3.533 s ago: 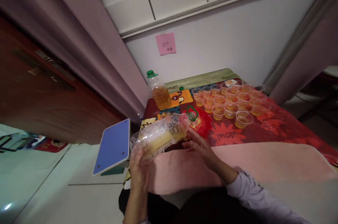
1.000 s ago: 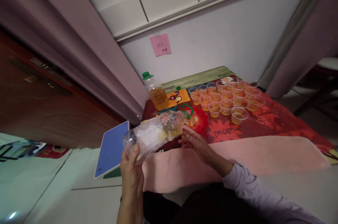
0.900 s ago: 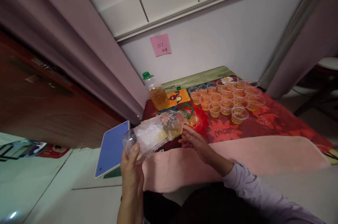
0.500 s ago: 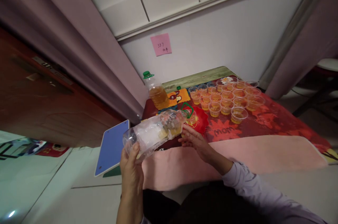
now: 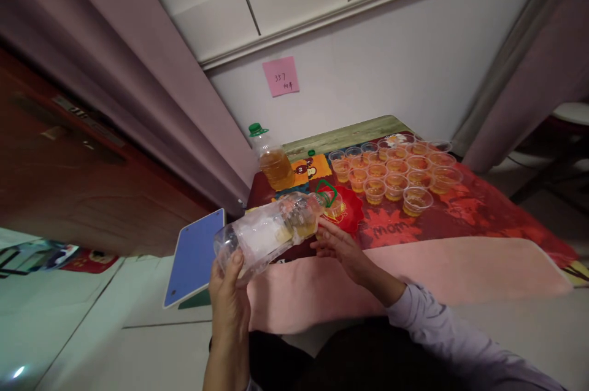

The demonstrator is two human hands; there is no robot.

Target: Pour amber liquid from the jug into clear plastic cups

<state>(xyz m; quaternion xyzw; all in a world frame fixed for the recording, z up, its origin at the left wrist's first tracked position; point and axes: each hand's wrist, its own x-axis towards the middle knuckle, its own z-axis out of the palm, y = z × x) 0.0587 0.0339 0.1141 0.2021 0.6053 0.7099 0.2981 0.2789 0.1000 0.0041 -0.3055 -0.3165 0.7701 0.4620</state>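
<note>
My left hand (image 5: 230,283) is closed round the base of a large clear plastic bottle (image 5: 262,234), thumb on top. The bottle tilts with its neck and green handle ring (image 5: 326,193) to the right; a little yellow liquid lies near its shoulder. My right hand (image 5: 338,247) has its fingers extended, the tips touching the bottle's underside just below the neck. Beneath the mouth is a red scalloped plate (image 5: 354,210) with a clear cup (image 5: 338,204) on it, partly hidden by the neck. Rows of clear plastic cups (image 5: 375,188) with yellow liquid stand to the right.
A second bottle (image 5: 276,167), green-capped and part full of amber liquid, stands at the back left. A loose green cap (image 5: 311,153) lies behind. The patterned tablecloth (image 5: 497,213) has a pink front border (image 5: 414,274). A blue board (image 5: 196,256) stands left, near a brown wooden panel (image 5: 92,164).
Almost nothing differs. The bottle and both hands hold the same pose, and the view has shifted very slightly.
</note>
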